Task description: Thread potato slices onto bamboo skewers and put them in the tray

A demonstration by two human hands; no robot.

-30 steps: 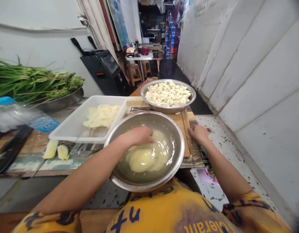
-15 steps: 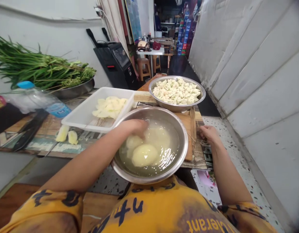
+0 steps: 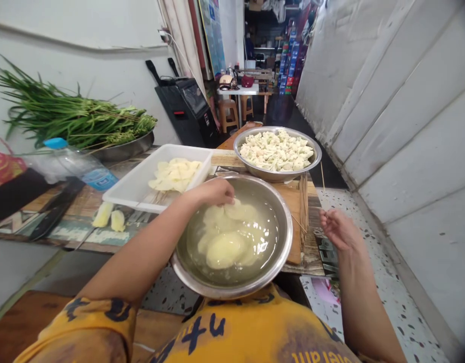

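Head view, bent left hand pinching potato slice, curled right hand pinching skewer

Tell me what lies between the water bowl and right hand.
In the head view, a board, thin sticks and a strip of table lie between water bowl and right hand.

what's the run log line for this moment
left hand: pinching potato slice in water-filled steel basin | right hand: holding wooden skewer

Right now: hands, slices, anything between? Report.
Left hand pinching a pale slice inside the metal bowl. Right hand holding a thin stick, pointing up. More pale pieces in the water. Bowl rim between the hands.
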